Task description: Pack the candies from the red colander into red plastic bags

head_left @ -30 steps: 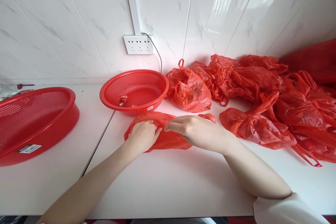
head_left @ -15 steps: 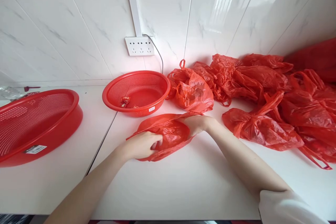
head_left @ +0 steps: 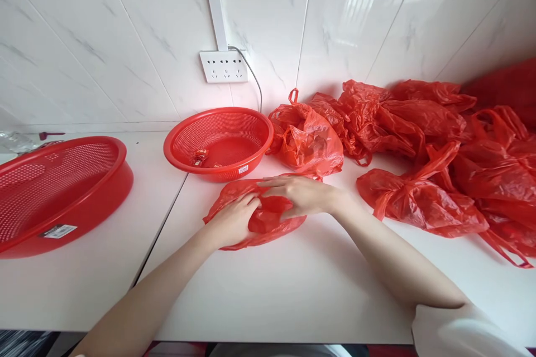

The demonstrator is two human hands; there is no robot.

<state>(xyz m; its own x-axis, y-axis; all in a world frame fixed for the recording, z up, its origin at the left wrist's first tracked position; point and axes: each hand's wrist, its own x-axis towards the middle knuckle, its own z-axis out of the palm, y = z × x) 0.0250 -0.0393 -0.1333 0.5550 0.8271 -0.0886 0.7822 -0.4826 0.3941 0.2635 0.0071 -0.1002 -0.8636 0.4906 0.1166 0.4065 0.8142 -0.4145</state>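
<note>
A red plastic bag (head_left: 276,234) lies on the white table in front of me, its mouth facing up and partly open. My left hand (head_left: 237,220) is on the bag's left side, closed on its edge with the fingers curled inward at the mouth. Over the right side of the same bag is my right hand (head_left: 304,195), fingers and thumb spread apart across the opening. The bag's inside is mostly hidden by both hands. Just behind it stands a round red perforated basket (head_left: 178,164) with a small red wrapped packet (head_left: 201,156) in it.
A larger red basket (head_left: 100,192) stands at the left. Several red plastic bags (head_left: 422,206) are heaped along the right, one tied bag (head_left: 312,139) beside the round basket. A socket panel (head_left: 224,67) with a grey cable is on the tiled wall.
My right hand has come out from inside the bag to above its mouth, fingers spread. My left hand has shifted slightly up, and the bag's mouth has narrowed.
</note>
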